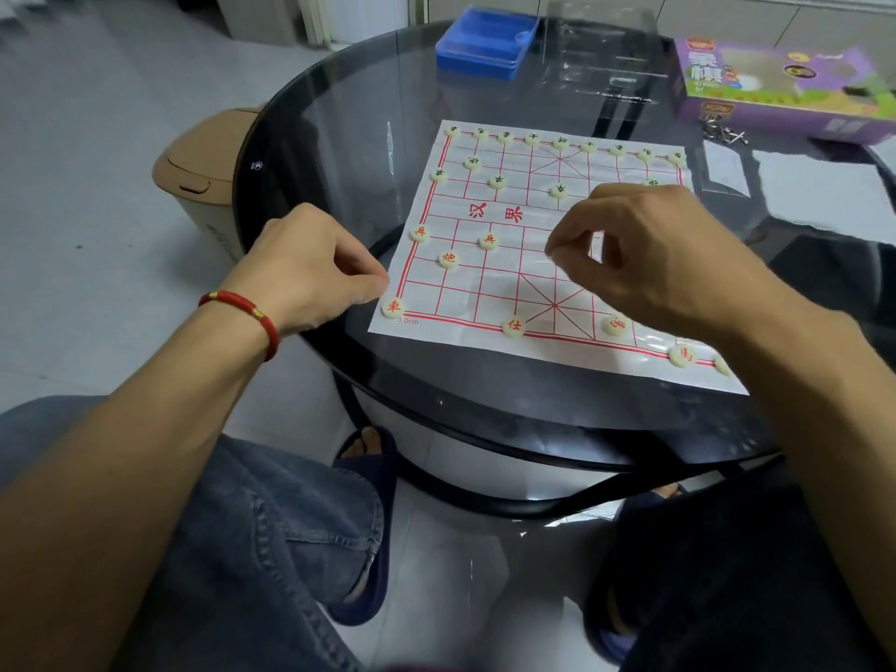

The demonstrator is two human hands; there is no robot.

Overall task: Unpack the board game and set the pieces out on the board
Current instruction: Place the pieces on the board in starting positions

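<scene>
Nearby, blue box (487, 43), purple carton (776, 92).

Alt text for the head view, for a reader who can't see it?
A person's right hand hovers with pinched fingers over a paper xiangqi board on a round glass table, while the left hand rests at the board's near-left edge. Round pieces are partly set out.

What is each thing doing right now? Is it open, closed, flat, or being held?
Board sheet: spread flat on the glass table, partly set with pieces.
Blue case: closed, at the far edge.
Purple game box: lying flat, far right.
Bin: lid closed, on the floor.
Left hand: fingers curled, at the board's left edge.
Right hand: fingertips pinched together above the board; whether it holds a piece is hidden.
</scene>
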